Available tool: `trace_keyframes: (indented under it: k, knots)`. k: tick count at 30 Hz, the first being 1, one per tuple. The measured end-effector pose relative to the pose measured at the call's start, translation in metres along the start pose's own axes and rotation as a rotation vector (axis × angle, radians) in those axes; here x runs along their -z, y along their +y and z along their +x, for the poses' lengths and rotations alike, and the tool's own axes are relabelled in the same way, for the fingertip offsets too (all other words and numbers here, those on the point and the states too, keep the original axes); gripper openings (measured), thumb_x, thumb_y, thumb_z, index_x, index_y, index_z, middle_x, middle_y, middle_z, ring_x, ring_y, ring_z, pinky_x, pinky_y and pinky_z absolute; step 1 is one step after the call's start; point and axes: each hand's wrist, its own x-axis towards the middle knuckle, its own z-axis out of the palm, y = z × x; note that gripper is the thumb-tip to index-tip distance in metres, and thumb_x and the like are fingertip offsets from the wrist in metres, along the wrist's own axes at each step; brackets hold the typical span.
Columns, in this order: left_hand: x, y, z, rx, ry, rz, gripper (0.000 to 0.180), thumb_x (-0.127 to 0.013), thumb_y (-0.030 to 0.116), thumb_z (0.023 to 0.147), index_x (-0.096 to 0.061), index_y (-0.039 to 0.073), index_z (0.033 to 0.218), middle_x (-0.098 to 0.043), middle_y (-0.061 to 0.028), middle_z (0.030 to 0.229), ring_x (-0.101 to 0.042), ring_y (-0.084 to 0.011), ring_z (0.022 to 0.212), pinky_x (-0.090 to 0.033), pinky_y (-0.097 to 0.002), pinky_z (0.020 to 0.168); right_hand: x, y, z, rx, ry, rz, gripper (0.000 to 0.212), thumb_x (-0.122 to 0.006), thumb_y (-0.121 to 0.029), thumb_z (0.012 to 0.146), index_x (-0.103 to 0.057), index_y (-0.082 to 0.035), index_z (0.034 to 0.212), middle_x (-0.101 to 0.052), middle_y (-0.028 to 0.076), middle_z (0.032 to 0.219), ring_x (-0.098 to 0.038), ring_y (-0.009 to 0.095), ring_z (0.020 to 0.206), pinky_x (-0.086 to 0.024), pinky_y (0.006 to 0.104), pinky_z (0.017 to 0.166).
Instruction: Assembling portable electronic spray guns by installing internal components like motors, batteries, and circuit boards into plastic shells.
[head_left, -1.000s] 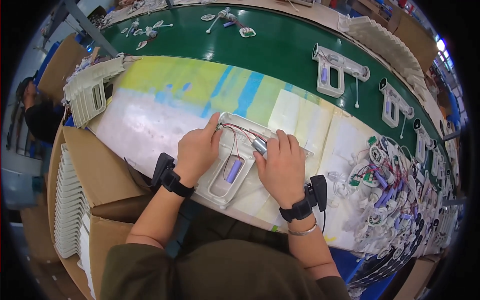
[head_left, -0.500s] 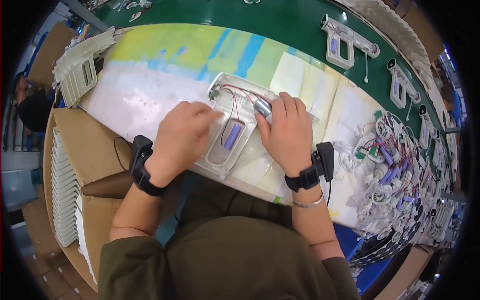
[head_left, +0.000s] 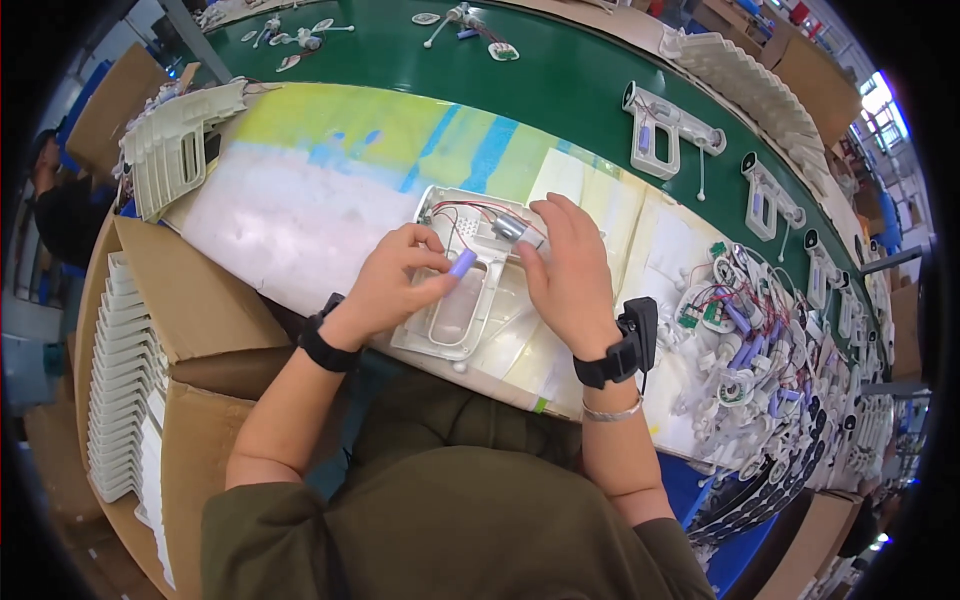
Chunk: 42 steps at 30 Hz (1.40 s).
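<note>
one purple battery (head_left: 462, 263) above white shell's (head_left: 445, 335) empty tray.

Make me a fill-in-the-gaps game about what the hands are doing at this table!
1. The left hand pinches a small ____ battery.
2. The white shell under both hands is shaped like a ____.
3. The right hand rests beside a little silver motor with ____ wires.
4. The belt behind the table is ____.

Missing words: purple; gun; red; green
</note>
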Motion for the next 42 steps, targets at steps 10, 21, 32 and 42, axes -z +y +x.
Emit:
trace_keyframes:
  k: [10,21,32,42]
  knots:
    - [0.024,-0.015,-0.001,0.5,-0.12,-0.813,0.009,-0.061,0.009,0.079,-0.06,0.001,0.082,-0.054,0.0001,0.082,-0.048,-0.0091,0.076,-0.039,-0.0241,0.069,-0.036,-0.035,0.03,0.119,-0.491,0.424,0.037,-0.064,-0.006,0.07,-0.052,-0.003,0.104,-0.058,0.015,0.098,-0.055,0.034,0.095,-0.045,0.0399,0.08]
    - [0.003,0.022,-0.021,0.251,0.12,0.19,0.024,-0.064,0.016,0.081,-0.057,0.0,0.098,-0.057,-0.0098,0.062,-0.057,-0.022,0.058,-0.044,-0.0344,0.051,-0.043,-0.02,0.045,0.442,-0.35,0.058,0.007,-0.054,-0.005,0.074,-0.059,-0.006,0.078,-0.055,0.008,0.081,-0.056,0.026,0.079,-0.046,0.0342,0.07]
    - [-0.016,0.016,-0.034,-0.061,0.059,0.695,0.017,-0.064,0.013,0.078,-0.056,0.003,0.088,-0.055,-0.0104,0.082,-0.055,-0.0281,0.076,-0.046,-0.0376,0.063,-0.043,-0.017,0.042,0.566,-0.46,-0.202,0.007,-0.057,-0.009,0.071,-0.062,-0.012,0.067,-0.056,0.001,0.074,-0.054,0.017,0.085,-0.043,0.0295,0.079]
    - [-0.021,0.007,-0.042,0.006,0.149,0.433,0.019,-0.064,0.008,0.078,-0.058,0.002,0.095,-0.052,-0.0133,0.092,-0.054,-0.029,0.081,-0.047,-0.0364,0.067,-0.047,-0.01,0.043,0.512,-0.61,-0.135,0.009,-0.058,-0.008,0.071,-0.065,-0.013,0.074,-0.06,0.001,0.074,-0.057,0.018,0.084,-0.042,0.031,0.083]
